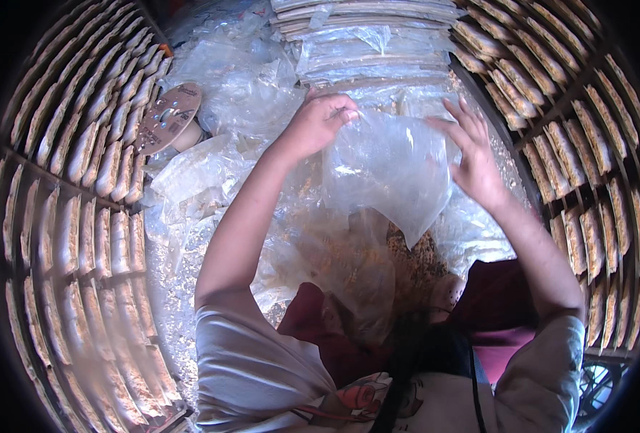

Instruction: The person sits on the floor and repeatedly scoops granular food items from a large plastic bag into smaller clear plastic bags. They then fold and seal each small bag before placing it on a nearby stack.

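A clear plastic sheet hangs in front of me, its lower corner drooping to a point above the littered floor. My left hand pinches its upper left corner between thumb and fingers. At the sheet's right edge is my right hand, slightly blurred, with the fingers spread. Whether a fingertip there touches the plastic is hard to tell. Beneath and around lie loose crumpled plastic sheets. Farther off, straight ahead, rises a stack of flat boards with plastic sheets between and over them.
A cardboard-flanged spool lies tilted on plastic at the left. Racks of filled slats stand close on the left and right. Pale crumbs cover the floor. A fan-like round grille sits at lower right.
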{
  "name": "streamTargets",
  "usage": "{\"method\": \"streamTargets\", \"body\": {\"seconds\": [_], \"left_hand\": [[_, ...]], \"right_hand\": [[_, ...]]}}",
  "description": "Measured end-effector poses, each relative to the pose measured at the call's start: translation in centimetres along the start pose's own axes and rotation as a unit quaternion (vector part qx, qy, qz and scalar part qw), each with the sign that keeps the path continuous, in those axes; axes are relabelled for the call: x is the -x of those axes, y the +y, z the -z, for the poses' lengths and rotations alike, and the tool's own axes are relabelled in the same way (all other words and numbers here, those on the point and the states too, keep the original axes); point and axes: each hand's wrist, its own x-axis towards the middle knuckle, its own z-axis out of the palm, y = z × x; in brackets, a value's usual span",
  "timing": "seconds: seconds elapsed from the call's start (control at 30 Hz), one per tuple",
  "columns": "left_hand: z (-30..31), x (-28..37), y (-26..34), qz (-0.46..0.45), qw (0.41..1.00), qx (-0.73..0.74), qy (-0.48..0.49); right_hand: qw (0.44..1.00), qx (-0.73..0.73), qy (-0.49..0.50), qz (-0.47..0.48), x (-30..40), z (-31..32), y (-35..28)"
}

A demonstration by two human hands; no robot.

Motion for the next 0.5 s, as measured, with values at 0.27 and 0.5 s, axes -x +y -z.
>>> {"method": "streamTargets", "body": {"seconds": [0.27, 0.5], "left_hand": [[-4.6, 3.7, 7.6, -0.150, 0.941, 0.244, 0.182], [-5.8, 5.2, 10.3, 0.044, 0.998, 0.023, 0.033]], "right_hand": [[0.912, -0.220, -0.041, -0.344, -5.2, 1.3, -2.2], [0.917, -0.193, -0.023, -0.347, -6.6, 0.2, -0.7]]}}
